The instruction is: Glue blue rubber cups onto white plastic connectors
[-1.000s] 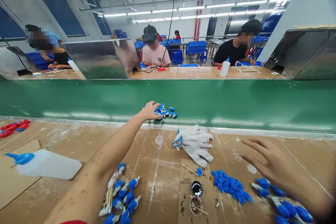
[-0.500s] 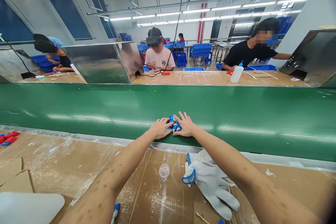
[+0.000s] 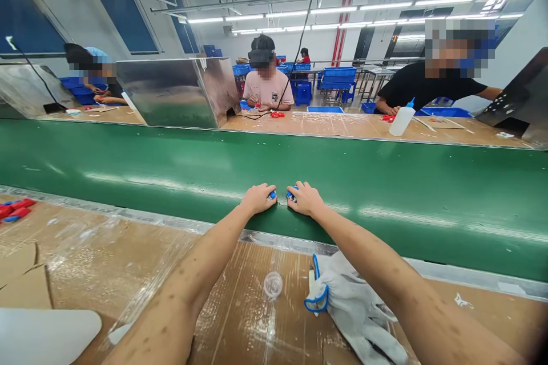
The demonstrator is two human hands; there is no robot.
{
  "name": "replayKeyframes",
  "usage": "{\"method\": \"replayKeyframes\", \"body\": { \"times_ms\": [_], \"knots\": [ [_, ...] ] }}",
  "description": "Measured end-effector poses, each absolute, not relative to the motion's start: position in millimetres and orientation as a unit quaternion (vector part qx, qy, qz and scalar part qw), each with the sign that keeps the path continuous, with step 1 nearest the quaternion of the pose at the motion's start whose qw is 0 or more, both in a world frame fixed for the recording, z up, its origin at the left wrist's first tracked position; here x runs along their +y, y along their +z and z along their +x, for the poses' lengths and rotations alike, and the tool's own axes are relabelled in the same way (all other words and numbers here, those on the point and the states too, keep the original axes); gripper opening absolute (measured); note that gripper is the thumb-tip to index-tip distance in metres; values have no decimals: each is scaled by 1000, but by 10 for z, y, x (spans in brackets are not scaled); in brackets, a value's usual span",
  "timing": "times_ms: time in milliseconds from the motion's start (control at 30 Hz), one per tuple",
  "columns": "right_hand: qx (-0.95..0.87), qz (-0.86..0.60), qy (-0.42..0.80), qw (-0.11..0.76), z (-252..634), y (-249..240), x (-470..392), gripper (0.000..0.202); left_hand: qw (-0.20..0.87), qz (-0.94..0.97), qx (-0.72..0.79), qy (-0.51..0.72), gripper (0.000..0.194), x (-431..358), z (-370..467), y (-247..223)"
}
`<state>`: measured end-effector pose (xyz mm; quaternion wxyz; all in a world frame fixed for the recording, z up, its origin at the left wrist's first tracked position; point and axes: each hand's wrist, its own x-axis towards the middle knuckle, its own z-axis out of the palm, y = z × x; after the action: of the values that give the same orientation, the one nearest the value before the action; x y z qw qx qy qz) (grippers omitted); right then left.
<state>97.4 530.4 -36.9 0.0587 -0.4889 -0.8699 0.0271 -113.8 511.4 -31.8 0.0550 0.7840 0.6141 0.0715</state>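
Both of my arms reach out over the green conveyor belt (image 3: pixel 240 154). My left hand (image 3: pixel 257 198) is closed around small blue-and-white pieces (image 3: pixel 271 195), which peek out between thumb and fingers. A short gap away, my right hand (image 3: pixel 306 199) curls over more of the same blue-and-white pieces (image 3: pixel 292 193). Bare green belt shows between the two hands. What the pieces are exactly is too small to make out, and most of them are hidden by my fingers.
A pale work glove (image 3: pixel 359 302) with blue trim and a small clear plastic cup (image 3: pixel 273 285) lie on the brown table (image 3: pixel 231 302). Red and blue pieces (image 3: pixel 16 210) sit at far left. Across the belt, a white squeeze bottle (image 3: pixel 401 120) stands near co-workers.
The fingers, spread around one blue-and-white pile before, have closed on the pieces and split them into two handfuls. The hands are now slightly apart, and the view has tilted a little.
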Motion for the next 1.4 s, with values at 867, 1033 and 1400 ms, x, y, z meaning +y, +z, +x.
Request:
{"method": "replayKeyframes", "body": {
  "times_ms": [867,1033,1400],
  "knots": [
    [-807,-422,285,299,1330,842,3955,35,8,887,456,72,16,2012,-1005,-222],
    [-912,-219,310,155,909,571,2832,32,66,894,436,74,32,1889,-1111,-280],
    [-987,26,140,-73,550,125,2525,41,108,688,613,373,30,1094,-1854,74]
  ]
}}
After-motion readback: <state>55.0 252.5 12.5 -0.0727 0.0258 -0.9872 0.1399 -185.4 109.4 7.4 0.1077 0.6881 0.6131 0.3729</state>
